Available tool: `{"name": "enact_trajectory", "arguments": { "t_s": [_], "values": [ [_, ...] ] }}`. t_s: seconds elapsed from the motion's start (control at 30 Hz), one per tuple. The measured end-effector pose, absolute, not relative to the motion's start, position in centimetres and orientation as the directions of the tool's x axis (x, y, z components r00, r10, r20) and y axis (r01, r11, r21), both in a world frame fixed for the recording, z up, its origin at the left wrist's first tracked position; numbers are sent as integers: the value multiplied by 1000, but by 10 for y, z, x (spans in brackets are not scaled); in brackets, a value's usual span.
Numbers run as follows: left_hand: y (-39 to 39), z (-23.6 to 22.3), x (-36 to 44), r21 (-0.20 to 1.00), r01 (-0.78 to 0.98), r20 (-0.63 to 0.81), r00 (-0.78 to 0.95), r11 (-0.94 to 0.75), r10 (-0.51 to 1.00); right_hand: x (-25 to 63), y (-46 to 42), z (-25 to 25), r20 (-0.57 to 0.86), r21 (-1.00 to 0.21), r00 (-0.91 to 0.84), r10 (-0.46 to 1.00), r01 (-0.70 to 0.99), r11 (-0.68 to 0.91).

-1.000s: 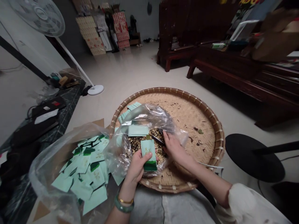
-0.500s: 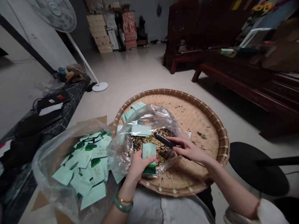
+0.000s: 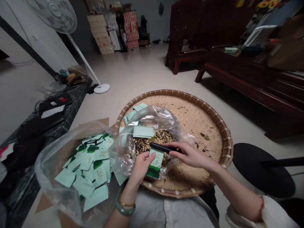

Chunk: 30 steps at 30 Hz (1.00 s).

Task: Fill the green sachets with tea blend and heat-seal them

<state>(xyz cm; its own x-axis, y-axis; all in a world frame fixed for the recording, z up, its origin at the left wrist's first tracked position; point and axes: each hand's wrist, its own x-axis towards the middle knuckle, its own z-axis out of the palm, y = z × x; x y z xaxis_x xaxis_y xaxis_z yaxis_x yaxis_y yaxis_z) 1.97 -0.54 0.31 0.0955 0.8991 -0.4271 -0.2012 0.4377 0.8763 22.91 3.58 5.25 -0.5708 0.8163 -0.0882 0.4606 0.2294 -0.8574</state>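
My left hand [image 3: 142,167] holds a pale green packet with a dark green end [image 3: 155,164], tilted, above loose dried tea leaves [image 3: 154,142]. The leaves lie inside a clear plastic bag [image 3: 152,118]. My right hand [image 3: 190,154] pinches a black bar-shaped hand tool [image 3: 161,147], possibly a small heat sealer, and its tip lies at the packet's top edge. Beyond the leaves, a few more green packets [image 3: 141,136] lie in the bag. Another clear bag [image 3: 59,158] on my left holds several similar packets.
All this sits over a round woven bamboo tray [image 3: 201,117] scattered with leaf bits. A black round stool top [image 3: 261,169] stands to the right, dark wooden furniture [image 3: 237,66] beyond, a dark counter [image 3: 47,120] left, and a white fan [image 3: 54,12] and stacked cartons [image 3: 111,31] farther off.
My right hand has moved left and brought the black tool from above the leaves to the packet's top edge. The packet now leans to the right in my left hand.
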Motion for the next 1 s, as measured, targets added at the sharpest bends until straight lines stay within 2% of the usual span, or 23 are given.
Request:
{"name": "enact_trajectory", "arguments": {
  "t_s": [0.13,0.27,0.43,0.53,0.6,0.67,0.83,0.9,1.0],
  "values": [
    [-7,-1,20,908,-162,-388,15,385,921,229,34,51,-133,-874,-547,826,457,162],
    [-10,4,22,872,-188,-443,92,453,892,229,35,47,-178,-912,-518,837,406,57],
    [-9,10,19,841,-221,-482,109,494,869,230,41,34,-383,-922,-529,757,263,-283],
    [-8,10,15,833,-237,-487,113,499,866,234,46,26,-390,-913,-572,722,133,-387],
    [-7,9,12,830,-247,-493,95,500,865,237,47,23,-375,-917,-564,736,105,-386],
    [-6,9,11,833,-240,-496,76,498,865,237,46,24,-373,-927,-520,769,161,-340],
    [-6,11,16,854,-166,-486,86,493,870,224,41,32,-265,-929,-473,840,359,-91],
    [-6,12,17,857,-155,-482,91,491,871,219,42,33,-198,-931,-474,858,364,-14],
    [-6,12,17,861,-153,-477,84,485,875,215,45,31,-169,-934,-484,858,357,18]
  ]
}}
